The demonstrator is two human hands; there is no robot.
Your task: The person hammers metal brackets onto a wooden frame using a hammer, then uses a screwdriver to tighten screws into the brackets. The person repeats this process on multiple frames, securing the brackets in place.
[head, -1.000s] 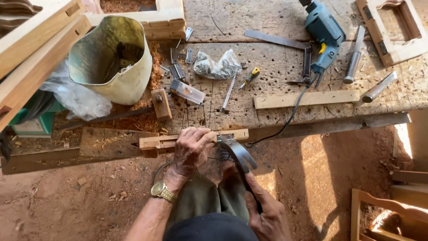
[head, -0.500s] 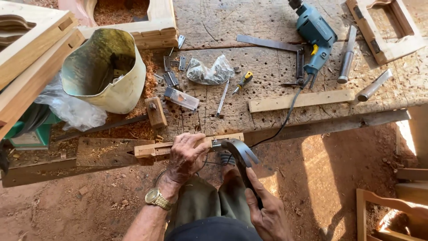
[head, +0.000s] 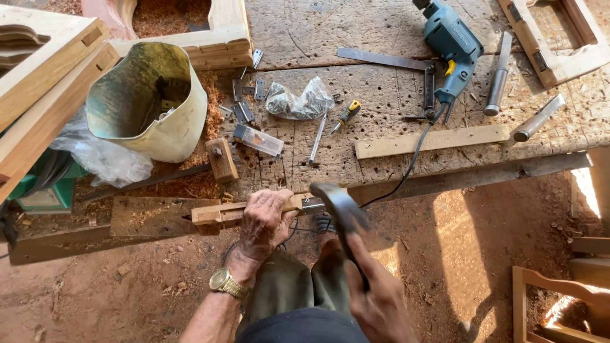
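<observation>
Head view, left hand: the left hand (head: pixel 265 219) lies curled over a narrow wood strip (head: pixel 216 213) at the near edge of the counter (head: pixel 330 38), its grip closed down on the strip, a gold wristwatch (head: pixel 227 283) on the wrist.
Head view, right hand: the right hand (head: pixel 378 298) has its grip wrapped tight about the handle of a hammer (head: pixel 340 209), whose dark head sits just above the strip's right end, beside a small metal fitting (head: pixel 312 204).
Wood strip: it runs left to right along the counter's front edge, close before the person's knees.
On the counter, near: a small wood block (head: pixel 222 159), a clear plastic box (head: pixel 257 140), a yellow-handled screwdriver (head: pixel 345 115), a crumpled plastic bag (head: pixel 298 101).
On the counter, left: a cut-open pale container (head: pixel 149 101) with a clear bag beside it.
On the counter, right: a blue electric drill (head: pixel 451 44), its cord trailing over a flat wood batten (head: pixel 432 141).
</observation>
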